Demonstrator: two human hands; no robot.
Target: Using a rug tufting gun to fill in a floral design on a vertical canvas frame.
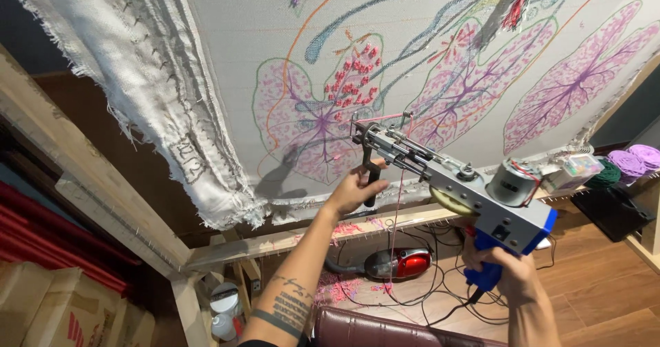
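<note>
Tufting gun [454, 175] — both hands gripping; needle at cloth [275, 38].

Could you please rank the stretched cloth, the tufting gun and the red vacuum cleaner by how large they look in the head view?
1. Stretched cloth, by far.
2. Tufting gun, though nearness to the camera enlarges it.
3. Red vacuum cleaner, farther away on the floor.

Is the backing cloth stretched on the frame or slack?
Stretched: the cloth lies flat and smooth, hooked along the wooden frame.

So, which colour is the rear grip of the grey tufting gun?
Blue; the right hand holds this rear grip, seen best in the head view.
</note>
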